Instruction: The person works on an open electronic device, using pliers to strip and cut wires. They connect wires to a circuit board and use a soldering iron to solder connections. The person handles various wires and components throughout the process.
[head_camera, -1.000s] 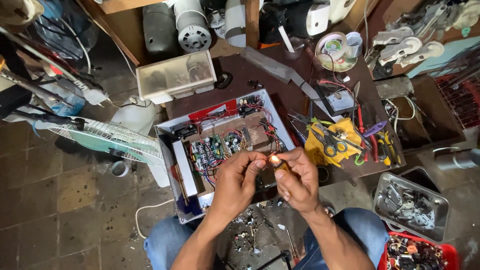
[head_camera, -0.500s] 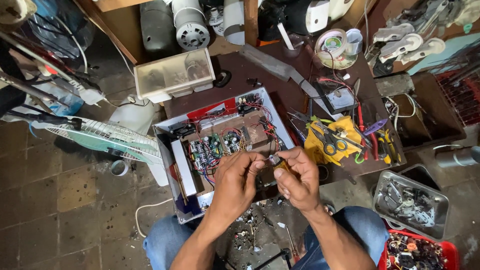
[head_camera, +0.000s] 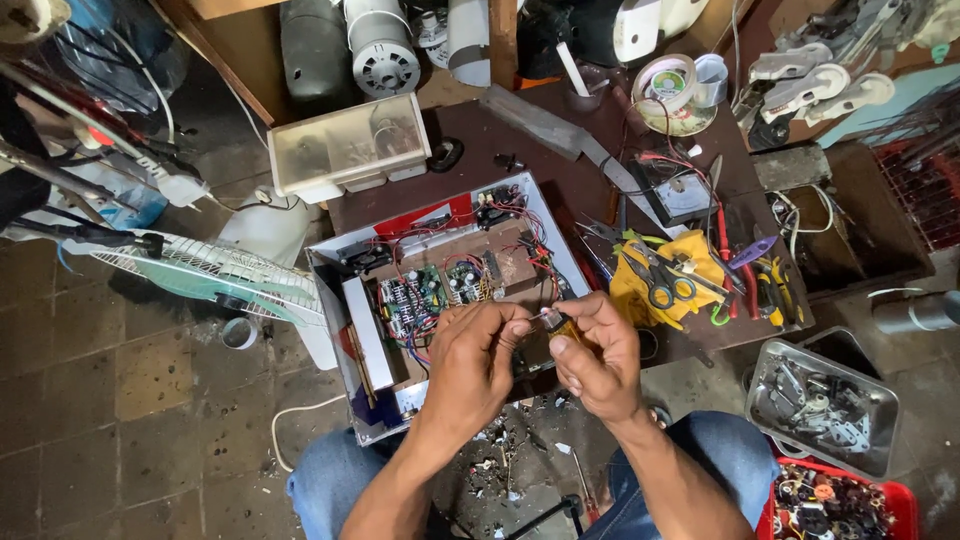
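We see both hands meeting over the near edge of an opened electronics chassis (head_camera: 440, 300), a shallow white tray with green circuit boards and red and blue wiring inside. The left hand (head_camera: 478, 358) has its grip pressed together, thumb and forefinger pinching the near end of a small part with a clear tip (head_camera: 549, 319); the right hand (head_camera: 597, 352) closes its grip on the other, yellowish end of the same part, fingers curled round it. The part lies between the two grips, its long axis running roughly from left hand to right hand, tilted a little away from us. It is too small for us to say what it is. Both hands touch it, neither clearly nearer. Beyond the grips sits the chassis, resting on a dark bench (head_camera: 560, 180). To the right of the right grip lie a yellow cloth (head_camera: 640, 290) with blue-handled scissors (head_camera: 662, 290) on it and pliers (head_camera: 775, 285) just past them. Further right, below the bench, a metal tray (head_camera: 822, 405) holds loose hardware. Left of the left grip a fan grille (head_camera: 200, 275) leans above the tiled floor (head_camera: 120, 420).
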